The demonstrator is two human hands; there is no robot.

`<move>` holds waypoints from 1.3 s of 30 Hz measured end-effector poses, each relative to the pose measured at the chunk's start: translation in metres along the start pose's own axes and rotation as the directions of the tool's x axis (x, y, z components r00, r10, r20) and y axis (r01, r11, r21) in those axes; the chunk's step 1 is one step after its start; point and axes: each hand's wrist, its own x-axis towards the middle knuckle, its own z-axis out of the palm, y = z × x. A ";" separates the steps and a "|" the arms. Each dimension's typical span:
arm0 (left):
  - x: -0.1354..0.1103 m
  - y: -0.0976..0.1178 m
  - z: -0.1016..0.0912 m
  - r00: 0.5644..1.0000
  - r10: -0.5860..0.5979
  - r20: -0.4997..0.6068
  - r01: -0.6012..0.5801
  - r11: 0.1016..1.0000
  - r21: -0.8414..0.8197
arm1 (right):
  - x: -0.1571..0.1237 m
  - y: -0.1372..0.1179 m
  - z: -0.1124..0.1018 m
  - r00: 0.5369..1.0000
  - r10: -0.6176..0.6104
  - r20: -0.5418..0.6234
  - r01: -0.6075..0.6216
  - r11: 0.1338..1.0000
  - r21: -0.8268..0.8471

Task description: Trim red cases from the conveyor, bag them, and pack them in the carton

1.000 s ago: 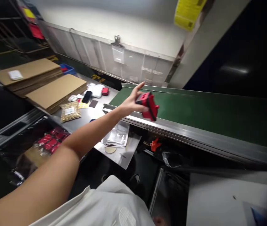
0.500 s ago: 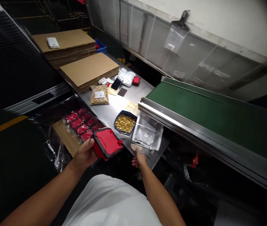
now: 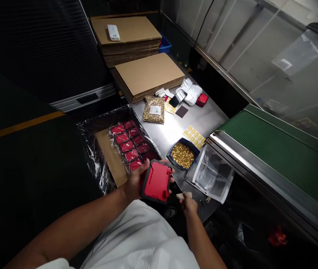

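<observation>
Holding the red case (image 3: pixel 157 180), hands (image 3: pixel 135 182) have lifted the pale disc (image 3: pixel 179 196) (flat earlier).

**Out of Our Sight**

The case (image 3: pixel 156 181) hides part of our left hand (image 3: pixel 133 183). We find the label (image 3: pixel 155 110) too small to read. The right edge cuts off the belt (image 3: pixel 276 149); a red thing (image 3: pixel 277 237) blurs.

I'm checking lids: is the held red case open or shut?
Shut: the red case has its lid flat, no gap showing. Cannot tell whether its latches are fastened.
</observation>
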 end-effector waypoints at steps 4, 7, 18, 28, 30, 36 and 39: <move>-0.008 0.000 -0.001 0.996 -0.082 0.022 0.083 0.996 -0.019 | -0.055 -0.021 -0.012 0.987 -0.143 0.078 0.131 0.981 0.144; -0.014 -0.003 0.005 0.990 -0.137 0.010 0.137 0.991 0.002 | -0.120 -0.051 -0.041 0.893 -0.427 0.142 0.375 0.881 0.289; -0.028 -0.020 0.042 0.954 -0.299 0.015 0.299 0.954 -0.001 | -0.230 -0.103 -0.077 0.059 -0.871 0.489 0.998 0.068 0.001; -0.036 -0.016 0.045 0.931 -0.362 0.042 0.362 0.932 0.000 | -0.233 -0.104 -0.078 -0.006 -0.858 0.513 1.000 -0.005 0.004; -0.038 -0.015 0.045 0.924 -0.382 0.033 0.383 0.924 -0.010 | -0.234 -0.103 -0.076 -0.001 -0.862 0.506 1.000 0.001 0.002; -0.040 -0.010 0.047 0.935 -0.355 -0.009 0.355 0.935 -0.025 | -0.236 -0.108 -0.071 -0.033 -0.865 0.500 0.999 -0.015 0.040; -0.042 -0.009 0.048 0.941 -0.336 -0.029 0.335 0.942 -0.022 | -0.236 -0.111 -0.067 -0.041 -0.853 0.520 0.998 -0.015 0.054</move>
